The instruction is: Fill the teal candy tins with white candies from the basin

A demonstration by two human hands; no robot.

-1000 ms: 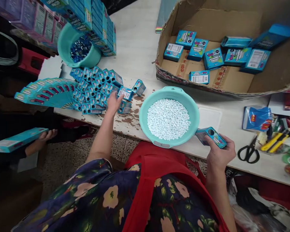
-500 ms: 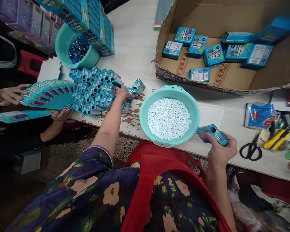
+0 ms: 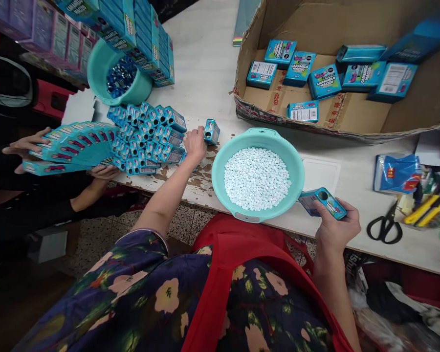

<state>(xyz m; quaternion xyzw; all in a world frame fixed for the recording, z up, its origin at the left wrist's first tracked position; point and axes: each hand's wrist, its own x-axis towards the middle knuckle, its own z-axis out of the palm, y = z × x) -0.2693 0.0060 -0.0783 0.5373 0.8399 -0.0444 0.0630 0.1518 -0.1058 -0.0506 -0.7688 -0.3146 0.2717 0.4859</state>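
Note:
My right hand (image 3: 339, 220) is closed round a small blue candy box (image 3: 330, 203) with a round dark hole in its upward face, just right of the turquoise basin (image 3: 258, 217). Small white candies (image 3: 256, 178) fill the bottom of that basin. Left of the basin, my left hand (image 3: 195, 144) has its fingers curled down close beside an upright blue candy box (image 3: 212, 132). Whatever those fingers hold is hidden beneath the hand. Rows of small blue candy boxes (image 3: 150, 134) with open holes are piled to the left of it.
A co-worker's hands (image 3: 104, 172) hold a fan of flat blue cartons (image 3: 77, 144). Behind are a tub (image 3: 143, 90) of blue wrapped pieces and stacked blue boxes (image 3: 146, 44). A cardboard box (image 3: 337, 129) with several candy boxes stands back right; scissors (image 3: 385, 229) lie right.
My left hand has moved right, away from the pile, toward the upright candy box, which has turned slightly. My right hand keeps its candy box in place. The co-worker's carton fan has closed up somewhat.

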